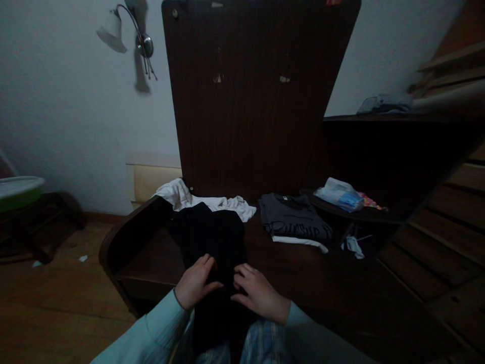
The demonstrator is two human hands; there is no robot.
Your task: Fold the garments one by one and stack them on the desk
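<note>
A black garment [215, 237] lies spread on the dark wooden desk top and hangs over its front edge toward my lap. Its exact kind is hard to make out in the dim light. My left hand [197, 282] rests on the garment's left part, thumb held apart from the bent fingers. On the right part lies my right hand [257, 292], its fingers loosely curled and spread, the thumb also apart. Neither hand visibly pinches the cloth. Behind the black garment is a crumpled white cloth [215, 203], partly covered by it.
To the right lies a folded dark grey T-shirt [293, 217] with lettering, above a white folded edge. A plastic packet [339, 194] sits on a small shelf [364, 216]. A tall dark panel [250, 111] stands behind. A raised side rail [125, 227] bounds the left.
</note>
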